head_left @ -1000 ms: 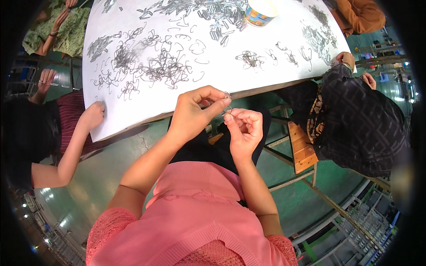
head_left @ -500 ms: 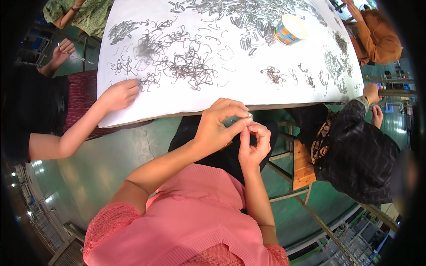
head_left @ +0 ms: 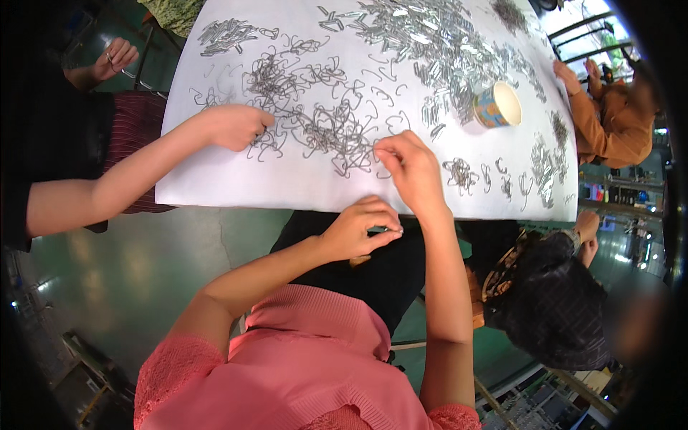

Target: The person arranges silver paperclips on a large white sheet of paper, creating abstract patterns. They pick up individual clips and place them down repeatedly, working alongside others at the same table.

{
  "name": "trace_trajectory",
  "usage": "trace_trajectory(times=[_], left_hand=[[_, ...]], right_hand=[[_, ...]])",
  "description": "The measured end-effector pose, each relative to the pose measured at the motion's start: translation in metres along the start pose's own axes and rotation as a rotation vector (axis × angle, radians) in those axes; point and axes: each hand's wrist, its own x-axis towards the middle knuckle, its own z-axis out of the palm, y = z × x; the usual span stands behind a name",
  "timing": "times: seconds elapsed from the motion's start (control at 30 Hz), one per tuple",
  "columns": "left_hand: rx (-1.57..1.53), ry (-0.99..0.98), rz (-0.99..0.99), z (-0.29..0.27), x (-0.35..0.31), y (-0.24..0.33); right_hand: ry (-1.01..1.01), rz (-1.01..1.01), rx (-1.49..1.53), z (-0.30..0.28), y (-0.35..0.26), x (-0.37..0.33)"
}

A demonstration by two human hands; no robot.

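Note:
Close to the table's front edge, my left hand (head_left: 364,228) is closed in a pinch, with a small shiny metal piece (head_left: 400,231) showing at the fingertips. My right hand (head_left: 414,170) reaches over the white tabletop (head_left: 287,188). Its thumb and fingers pinch a thin bent wire hook at the right edge of a tangled pile of dark wire hooks (head_left: 337,135). To the left, a co-worker's hand (head_left: 240,127) reaches into the same pile, its fingers closed.
Flat silvery metal pieces (head_left: 419,32) lie heaped at the far middle. A paper cup (head_left: 496,106) tilts beside them. Smaller hook clusters (head_left: 460,174) lie to its front right. Co-workers sit left and right, one in a black jacket (head_left: 552,308) and one in an orange-brown sleeve (head_left: 609,136).
My right hand has left my left hand and reached forward to the wire hooks. The left hand keeps its pinch. The left co-worker's hand has moved right, deeper into the pile.

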Motion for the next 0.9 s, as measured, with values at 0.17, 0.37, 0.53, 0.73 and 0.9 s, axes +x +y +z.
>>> trace_trajectory(times=[0.17,0.37,0.53,0.73,0.9], left_hand=[[-0.041,-0.004,0.036,-0.001,0.001,-0.005],[-0.04,0.005,0.054,-0.003,-0.001,-0.007],[-0.042,0.007,0.062,-0.004,-0.001,-0.007],[-0.026,0.026,0.046,-0.002,0.0,-0.004],[-0.002,-0.025,0.038,-0.001,0.003,0.002]], right_hand=[[-0.207,-0.054,-0.237,0.021,-0.003,0.044],[-0.294,-0.128,-0.312,0.034,-0.005,0.06],[-0.318,-0.211,-0.435,0.043,-0.004,0.057],[-0.184,-0.133,-0.235,0.031,0.0,0.051],[-0.147,0.341,0.362,-0.001,0.037,0.029]])
